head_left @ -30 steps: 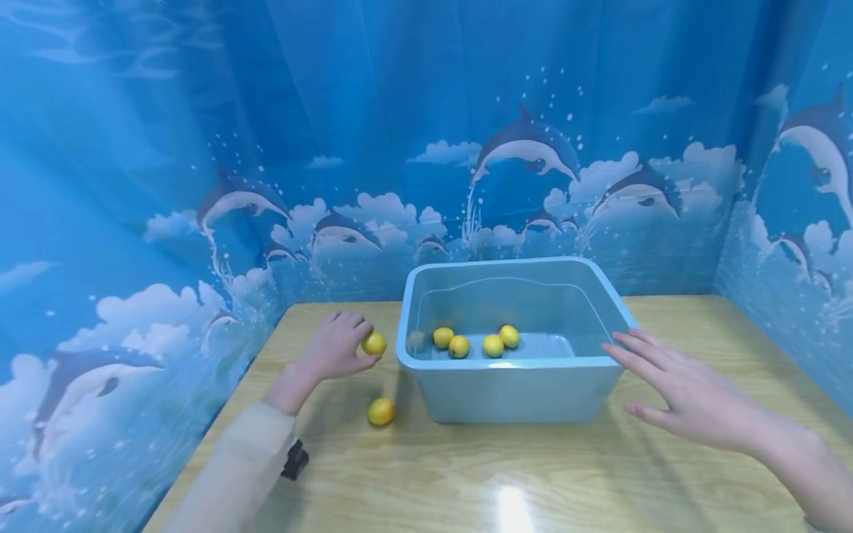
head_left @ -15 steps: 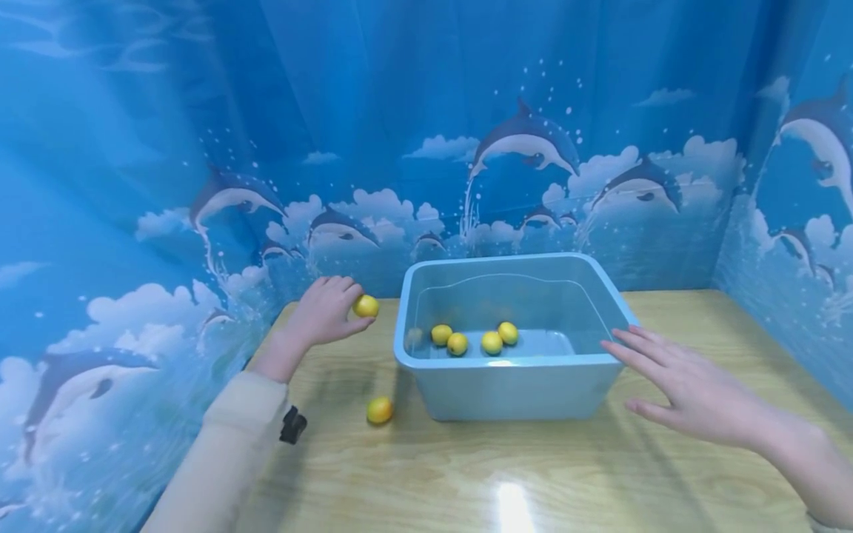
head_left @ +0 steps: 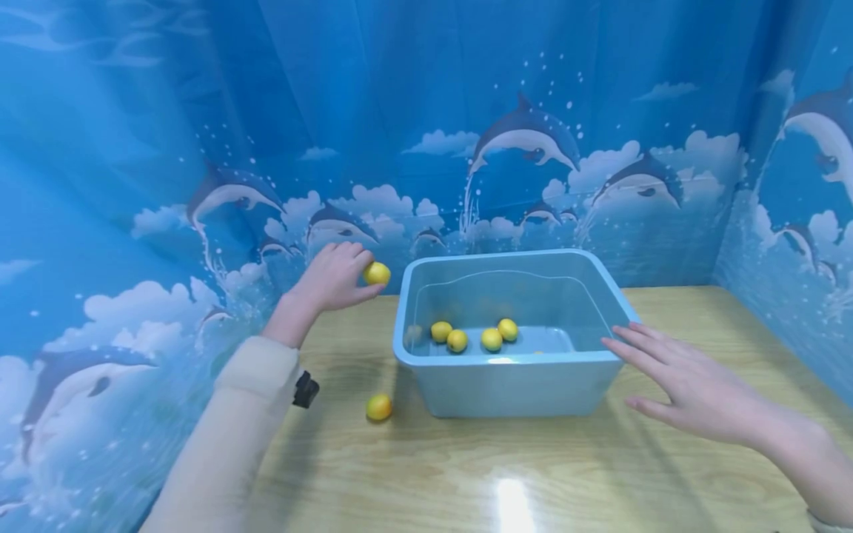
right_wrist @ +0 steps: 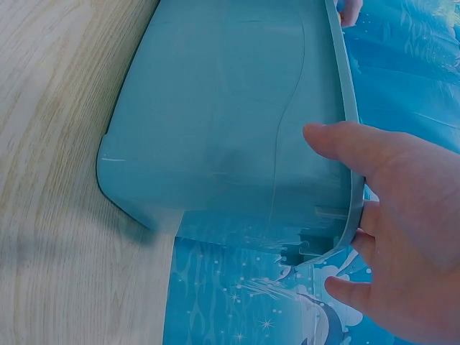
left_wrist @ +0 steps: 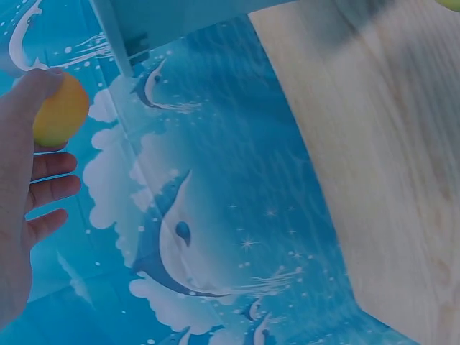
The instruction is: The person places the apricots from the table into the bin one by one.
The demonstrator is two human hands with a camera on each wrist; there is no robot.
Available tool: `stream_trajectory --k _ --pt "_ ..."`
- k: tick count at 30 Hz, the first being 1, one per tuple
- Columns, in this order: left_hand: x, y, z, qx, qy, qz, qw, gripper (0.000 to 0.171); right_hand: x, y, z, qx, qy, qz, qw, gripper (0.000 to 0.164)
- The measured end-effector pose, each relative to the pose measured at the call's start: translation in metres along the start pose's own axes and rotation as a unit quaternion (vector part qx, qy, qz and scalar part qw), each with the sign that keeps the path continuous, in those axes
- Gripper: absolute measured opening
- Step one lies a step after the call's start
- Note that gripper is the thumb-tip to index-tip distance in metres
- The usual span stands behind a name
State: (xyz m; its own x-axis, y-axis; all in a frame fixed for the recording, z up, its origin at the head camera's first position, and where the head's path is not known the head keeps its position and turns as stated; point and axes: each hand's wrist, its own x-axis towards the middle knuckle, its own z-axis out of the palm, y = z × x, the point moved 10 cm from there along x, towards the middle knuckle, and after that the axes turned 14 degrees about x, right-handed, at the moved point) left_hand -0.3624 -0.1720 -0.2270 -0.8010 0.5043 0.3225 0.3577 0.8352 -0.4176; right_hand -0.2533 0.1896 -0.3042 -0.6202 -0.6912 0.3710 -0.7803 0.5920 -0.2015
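Observation:
My left hand [head_left: 335, 280] pinches a small round yellow fruit [head_left: 377, 273] between thumb and fingers, raised left of the light-blue plastic bin [head_left: 513, 389]. In the left wrist view this fruit [left_wrist: 63, 109] looks orange-yellow with a greenish underside, and the other fingers are spread away from it. Several similar yellow fruits [head_left: 457, 340] lie on the bin floor. One more yellow-orange fruit [head_left: 379, 407] rests on the table by the bin's front left corner. My right hand [head_left: 689, 389], fingers extended, is at the bin's right rim; the right wrist view shows its thumb [right_wrist: 338, 141] across the wall.
A pale wooden table [head_left: 426, 481] bears the bin. Blue curtains [head_left: 373, 133] printed with dolphins close off the back and both sides. A black device [head_left: 306, 390] sits at my left wrist.
My left hand has lifted the fruit from near the table up above the level of the bin's rim. My right hand and the fruit on the table have stayed put.

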Motion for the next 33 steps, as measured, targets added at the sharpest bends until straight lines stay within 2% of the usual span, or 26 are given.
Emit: stream_trajectory --k 12,19,25,33 --pt "0.028 0.007 -0.017 0.01 -0.012 0.01 0.9998 0.04 0.0 0.0 -0.001 0.006 -0.005 0.006 1.0 0.081" --pt "0.045 0.021 -0.029 0.032 -0.02 0.034 0.9987 0.045 0.001 0.0 -0.002 0.007 -0.003 0.003 1.0 0.084" --pt "0.06 0.036 -0.034 0.057 -0.044 0.063 0.9954 0.045 0.0 -0.001 -0.003 -0.004 0.001 -0.002 1.0 0.084" --pt "0.075 0.047 -0.039 0.059 -0.052 0.065 0.9947 0.045 0.0 -0.002 -0.003 0.001 -0.001 0.006 1.0 0.085"
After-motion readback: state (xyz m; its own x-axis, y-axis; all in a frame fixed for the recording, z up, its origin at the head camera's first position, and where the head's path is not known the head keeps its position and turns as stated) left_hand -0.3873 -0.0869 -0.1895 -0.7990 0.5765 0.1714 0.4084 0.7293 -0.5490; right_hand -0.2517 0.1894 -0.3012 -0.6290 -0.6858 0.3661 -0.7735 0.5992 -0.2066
